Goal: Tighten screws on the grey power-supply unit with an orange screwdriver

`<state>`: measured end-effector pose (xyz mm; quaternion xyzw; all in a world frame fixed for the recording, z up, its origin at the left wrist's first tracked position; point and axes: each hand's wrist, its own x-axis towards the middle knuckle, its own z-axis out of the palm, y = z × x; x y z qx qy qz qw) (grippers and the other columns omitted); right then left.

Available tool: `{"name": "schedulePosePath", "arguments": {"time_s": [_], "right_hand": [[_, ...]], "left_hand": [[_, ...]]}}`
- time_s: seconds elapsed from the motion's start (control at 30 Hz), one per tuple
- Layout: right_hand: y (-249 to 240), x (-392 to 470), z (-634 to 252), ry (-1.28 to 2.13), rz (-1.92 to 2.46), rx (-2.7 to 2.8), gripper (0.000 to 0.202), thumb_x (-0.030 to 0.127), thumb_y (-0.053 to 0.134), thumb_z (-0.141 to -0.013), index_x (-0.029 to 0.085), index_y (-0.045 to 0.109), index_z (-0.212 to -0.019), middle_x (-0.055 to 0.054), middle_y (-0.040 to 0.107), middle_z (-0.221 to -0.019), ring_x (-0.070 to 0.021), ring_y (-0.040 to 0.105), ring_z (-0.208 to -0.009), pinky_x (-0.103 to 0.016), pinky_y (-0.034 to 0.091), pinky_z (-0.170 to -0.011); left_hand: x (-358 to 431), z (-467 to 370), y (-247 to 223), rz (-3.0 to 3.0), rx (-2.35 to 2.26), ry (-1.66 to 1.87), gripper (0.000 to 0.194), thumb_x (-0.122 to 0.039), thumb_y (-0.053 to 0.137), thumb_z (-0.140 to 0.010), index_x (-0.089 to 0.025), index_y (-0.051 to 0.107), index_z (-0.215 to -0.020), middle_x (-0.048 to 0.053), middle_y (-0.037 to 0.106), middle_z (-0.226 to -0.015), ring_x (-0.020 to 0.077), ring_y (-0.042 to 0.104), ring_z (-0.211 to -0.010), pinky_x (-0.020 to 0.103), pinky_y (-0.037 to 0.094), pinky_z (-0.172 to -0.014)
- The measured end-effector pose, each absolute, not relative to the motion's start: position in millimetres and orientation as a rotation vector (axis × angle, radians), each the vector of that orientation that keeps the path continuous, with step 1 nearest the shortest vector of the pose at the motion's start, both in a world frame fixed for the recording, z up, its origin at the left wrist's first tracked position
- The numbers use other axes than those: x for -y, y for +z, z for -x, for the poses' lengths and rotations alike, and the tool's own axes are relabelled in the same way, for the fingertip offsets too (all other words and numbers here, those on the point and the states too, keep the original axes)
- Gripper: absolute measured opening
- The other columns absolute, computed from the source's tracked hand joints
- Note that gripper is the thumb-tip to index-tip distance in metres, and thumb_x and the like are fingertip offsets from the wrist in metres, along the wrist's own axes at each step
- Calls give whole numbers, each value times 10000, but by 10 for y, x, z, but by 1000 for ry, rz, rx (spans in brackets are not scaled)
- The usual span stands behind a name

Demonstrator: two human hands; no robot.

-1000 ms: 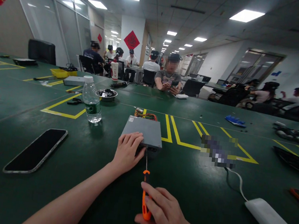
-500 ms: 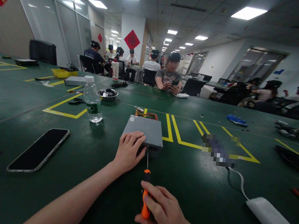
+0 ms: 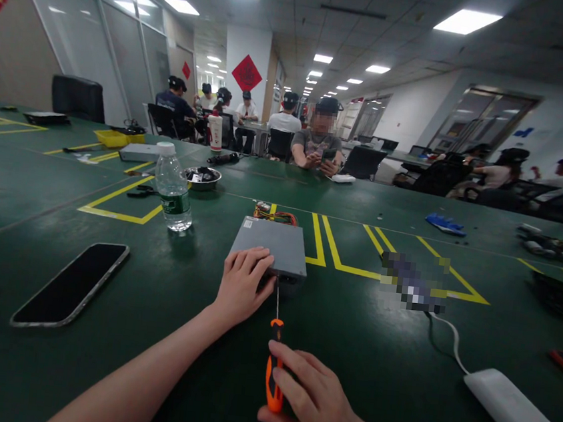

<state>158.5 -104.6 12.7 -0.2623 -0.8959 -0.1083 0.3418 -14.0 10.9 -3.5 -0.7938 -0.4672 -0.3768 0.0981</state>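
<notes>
Grey metal box (image 3: 281,241) lies flat on the green desk (image 3: 372,355), mid-scene, with a bundle of coloured wires (image 3: 283,218) at its far side. The left hand (image 3: 245,276) is on its near left corner, fingers laid over the top and thumb by the near face; I cannot tell whether it grips. The right hand (image 3: 307,387) is clamped on the orange and black handle of a screwdriver (image 3: 276,330), whose shaft runs to the box's near face; the tip is too small to make out. To the left, a clear bottle (image 3: 175,193) with a green label stands upright, and nearer lies a phone (image 3: 70,286) with a dark screen. Just beyond the bottle, a metal bowl (image 3: 217,183) holds dark items. To the right, a white cable (image 3: 455,338) runs from a pixelated object (image 3: 412,285) to a white oblong device (image 3: 517,410). At the far side of the desk, a person (image 3: 313,144) holds another phone (image 3: 328,155).
</notes>
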Motion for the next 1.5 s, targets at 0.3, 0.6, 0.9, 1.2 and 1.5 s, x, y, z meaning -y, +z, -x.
{"name": "schedulePosePath", "arguments": {"time_s": [0.3, 0.6, 0.9, 1.2, 1.5], "right_hand": [[84, 1039, -1565, -287, 692, 2317, 187, 264, 447, -931, 127, 569, -968, -155, 653, -1015, -153, 640, -877, -239, 527, -711], [137, 1061, -1540, -240, 739, 2461, 213, 251, 486, -898, 175, 563, -1081, -147, 624, -1095, -177, 642, -893, -268, 532, -734], [82, 1063, -1580, -162, 723, 2388, 256, 279, 467, -912, 115, 499, -1105, -162, 617, -1114, -170, 626, -960, -259, 515, -809], [57, 1030, -1559, -239, 665, 2301, 147, 257, 511, -893, 132, 531, -968, -169, 639, -1055, -157, 642, -897, -243, 524, -768], [80, 1029, -1547, -257, 720, 2400, 232, 269, 479, -908, 123, 548, -1075, -163, 634, -1057, -182, 633, -931, -260, 534, -745]], "left_hand": [[-101, 142, -26, 2347, 1380, -1112, 279, -301, 503, -836, -233, 515, -1106, 56, 573, -1175, 223, 473, -1131, 405, 297, -931], [-101, 139, -20, 2355, 1373, -1123, 278, -285, 508, -831, -238, 513, -1105, 62, 574, -1172, 231, 477, -1130, 416, 293, -929], [-105, 136, -30, 2349, 1369, -1120, 278, -301, 498, -838, -240, 512, -1109, 58, 575, -1177, 230, 473, -1134, 416, 295, -927], [-104, 135, -34, 2353, 1373, -1131, 291, -290, 513, -826, -243, 514, -1113, 64, 575, -1177, 237, 473, -1136, 423, 297, -926], [-109, 130, -32, 2348, 1387, -1124, 282, -287, 509, -826, -244, 513, -1105, 58, 573, -1184, 232, 473, -1135, 418, 294, -927]]}}
